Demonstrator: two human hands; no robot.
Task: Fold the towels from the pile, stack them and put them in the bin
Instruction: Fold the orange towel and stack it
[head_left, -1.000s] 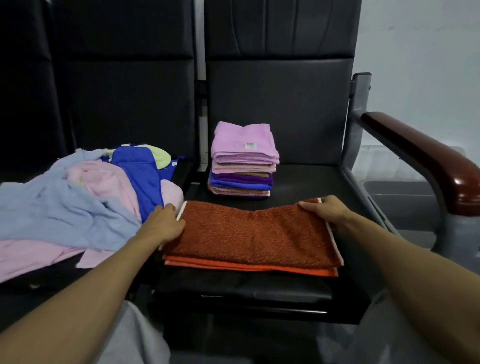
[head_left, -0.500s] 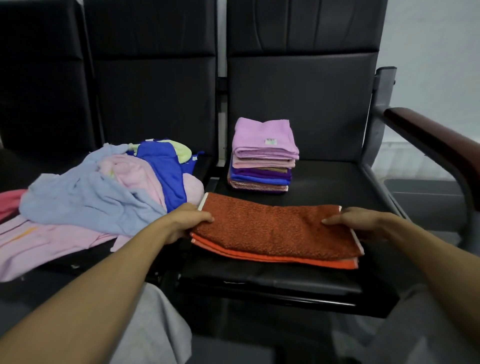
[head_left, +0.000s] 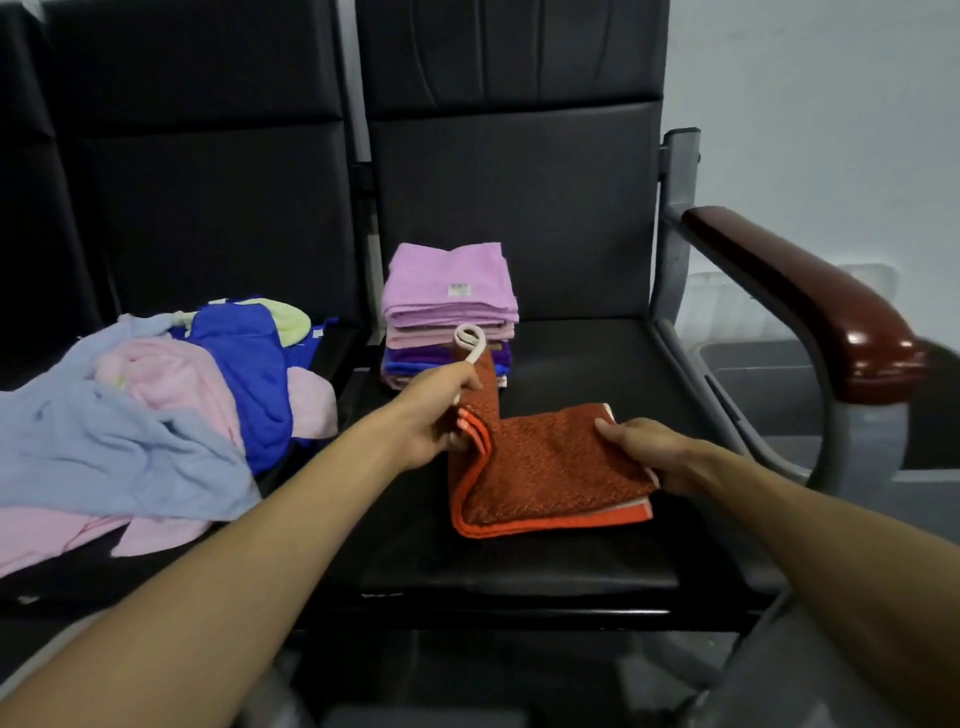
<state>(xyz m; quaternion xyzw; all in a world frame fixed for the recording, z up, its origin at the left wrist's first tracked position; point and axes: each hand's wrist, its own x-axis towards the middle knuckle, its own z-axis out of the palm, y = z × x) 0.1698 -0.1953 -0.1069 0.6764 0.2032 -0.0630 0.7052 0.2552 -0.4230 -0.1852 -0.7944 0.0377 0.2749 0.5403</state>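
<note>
An orange-brown towel (head_left: 550, 467) lies folded on the black seat of the right-hand chair (head_left: 519, 566). My left hand (head_left: 441, 410) grips the towel's left end and holds it lifted upright, with a pale hanging loop sticking up above the fingers. My right hand (head_left: 641, 449) pinches the towel's right edge low on the seat. Behind the towel stands a stack of folded towels (head_left: 449, 312), lilac on top, purple and blue beneath. A loose pile of towels (head_left: 156, 410) in light blue, pink, royal blue and pale yellow covers the left-hand seat.
The chair's dark red armrest (head_left: 800, 306) on a grey metal frame juts out at the right. A translucent plastic bin (head_left: 753, 332) shows behind and below the armrest. Black chair backs rise behind both seats.
The towel lay flat and long across the seat. My left hand has now lifted its left end and carried it rightward over the towel, while my right hand stays at the right edge.
</note>
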